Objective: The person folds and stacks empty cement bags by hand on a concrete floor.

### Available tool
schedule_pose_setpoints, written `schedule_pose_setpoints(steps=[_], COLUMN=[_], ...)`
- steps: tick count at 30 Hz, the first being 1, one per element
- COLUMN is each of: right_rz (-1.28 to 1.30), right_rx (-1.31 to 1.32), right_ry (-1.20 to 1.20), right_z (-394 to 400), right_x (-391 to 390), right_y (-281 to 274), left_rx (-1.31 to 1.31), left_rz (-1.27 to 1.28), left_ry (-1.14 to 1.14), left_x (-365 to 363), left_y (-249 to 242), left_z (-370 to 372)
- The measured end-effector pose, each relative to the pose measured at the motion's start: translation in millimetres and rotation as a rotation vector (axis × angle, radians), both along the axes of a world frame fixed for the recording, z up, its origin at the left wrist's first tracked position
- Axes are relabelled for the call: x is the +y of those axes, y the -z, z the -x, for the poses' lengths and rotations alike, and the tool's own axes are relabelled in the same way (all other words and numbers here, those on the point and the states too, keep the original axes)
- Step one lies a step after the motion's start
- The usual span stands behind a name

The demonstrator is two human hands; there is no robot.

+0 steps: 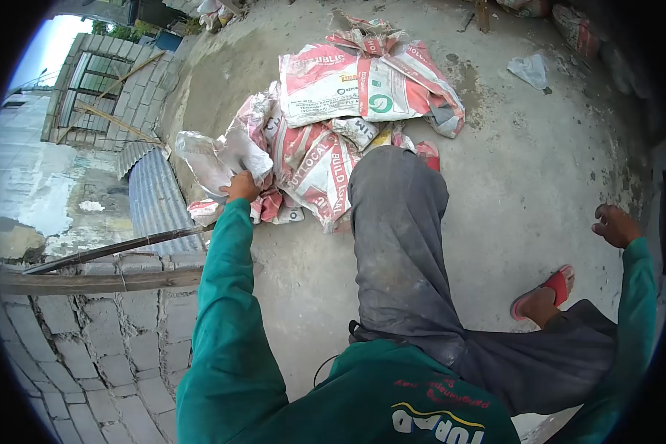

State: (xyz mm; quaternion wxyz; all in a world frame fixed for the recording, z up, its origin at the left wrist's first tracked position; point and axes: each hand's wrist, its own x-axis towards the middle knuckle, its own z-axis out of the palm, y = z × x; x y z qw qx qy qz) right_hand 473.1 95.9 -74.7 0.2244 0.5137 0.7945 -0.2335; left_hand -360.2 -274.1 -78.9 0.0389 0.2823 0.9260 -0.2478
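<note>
My left hand (242, 186) is closed on the crumpled edge of a torn cement sack (226, 154), its pale inner side turned up. That sack lies at the left of a heap of used paper sacks on the floor. Against it rests a red-and-white sack (320, 166) with large printed letters. A flatter printed sack (359, 89) with a green round logo lies on top of the heap. Far to the right, my right hand (616, 224) hangs above the floor with loosely bent fingers. It holds nothing, and its thumb stands apart.
A concrete block wall (111, 348) with a wooden beam (96, 281) runs along the left. Corrugated metal sheet (159, 196) leans beyond it. My bent knee (399, 177) is close to the heap. A white plastic scrap (529, 71) and more sacks (576, 31) lie at upper right.
</note>
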Motion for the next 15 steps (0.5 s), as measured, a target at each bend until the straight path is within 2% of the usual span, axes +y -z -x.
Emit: schedule_pose_setpoints(steps=[1, 2, 4, 5, 6, 8, 12, 15], right_rz=[-0.008, -0.001, -0.033, -0.053, -0.057, -0.067, -0.041, -0.052], right_rx=[-0.017, -0.02, 0.023, 0.047, 0.047, 0.091, 0.083, 0.047], right_ry=[-0.025, -0.015, -0.012, -0.003, -0.001, 0.028, 0.01, -0.052], right_z=[-3.7, -3.2, 3.3, 4.3, 7.4, 16.6, 26.4, 36.0], right_x=[1.6, 0.5, -0.4, -0.8, -1.9, -2.8, -6.0, -8.2], right_y=[2.9, 1.2, -11.5, -15.0, -19.7, -29.6, -39.3, -41.4], left_rx=[0.043, 0.041, -0.075, -0.064, -0.05, 0.159, 0.252, 0.282], left_rz=[-0.001, 0.006, -0.346, -0.323, -0.297, -0.322, -0.438, -0.587], left_ry=[-0.024, -0.014, 0.032, 0.072, 0.11, 0.293, 0.408, 0.513], left_x=[-19.9, -28.6, -34.0, -26.5, -13.1, -4.1, 39.2, 74.2], left_y=[15.4, 9.2, -4.5, -22.4, -56.6, -97.1, -209.8, -273.3], left_z=[27.7, 42.9, 50.9, 55.0, 48.1, 63.4, 18.1, 3.8])
